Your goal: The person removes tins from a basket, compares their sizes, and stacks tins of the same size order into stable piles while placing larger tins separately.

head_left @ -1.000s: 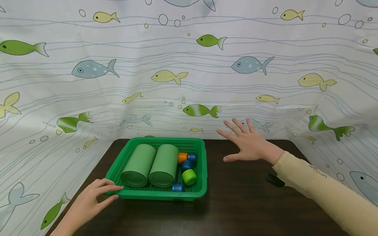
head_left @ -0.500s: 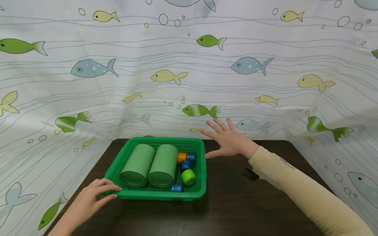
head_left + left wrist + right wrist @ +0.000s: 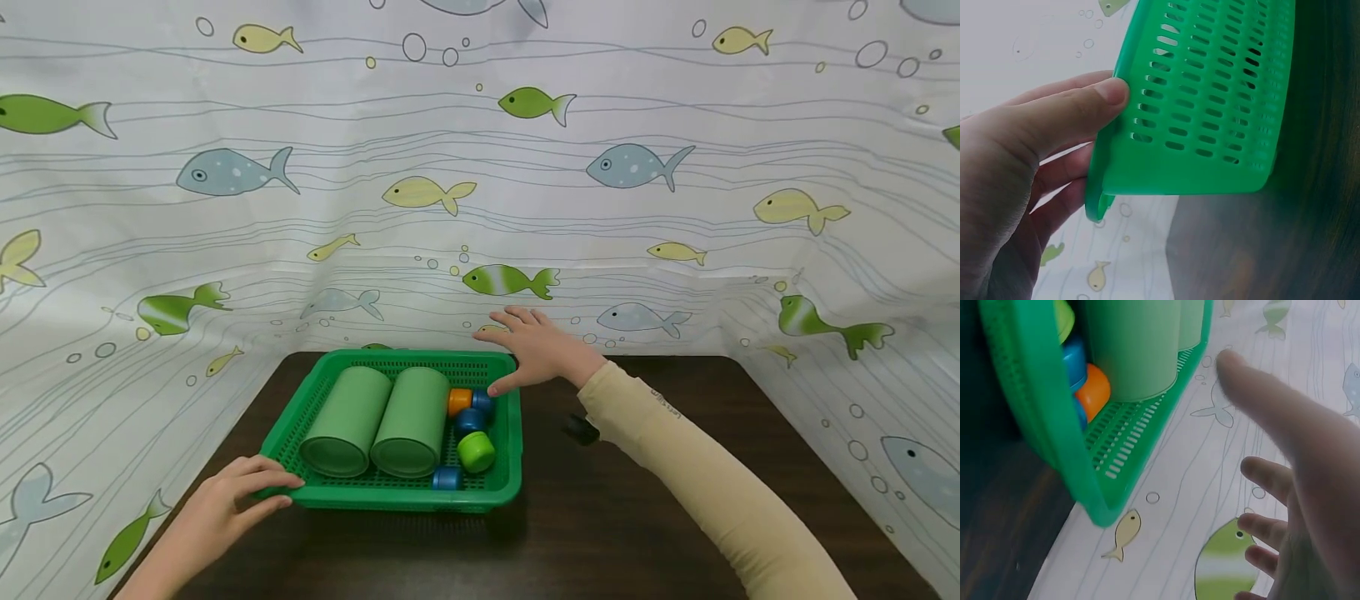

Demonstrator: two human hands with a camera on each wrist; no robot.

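Note:
A green plastic basket (image 3: pixel 405 498) stands on the dark table. My left hand (image 3: pixel 217 508) grips its near left corner; in the left wrist view the thumb (image 3: pixel 1112 92) lies over the rim, with other fingers behind it. Inside lie two pale green cylinders (image 3: pixel 414 421), side by side. To their right sit several small cup-like pieces: an orange one (image 3: pixel 460 402), a lime green one (image 3: pixel 477 452) and blue ones (image 3: pixel 447 478). My right hand (image 3: pixel 542 348) hovers over the basket's far right corner, fingers spread, holding nothing.
The dark wooden table (image 3: pixel 637 492) extends to the right of the basket and in front of it. A white fish-print sheet (image 3: pixel 675 275) hangs behind and along both sides. A black device (image 3: pixel 581 429) is at my right wrist, beside the beige sleeve (image 3: pixel 697 467).
My right hand has moved left from over the table to the basket's far right corner. The left hand stays at the near left corner. The basket's contents look unchanged.

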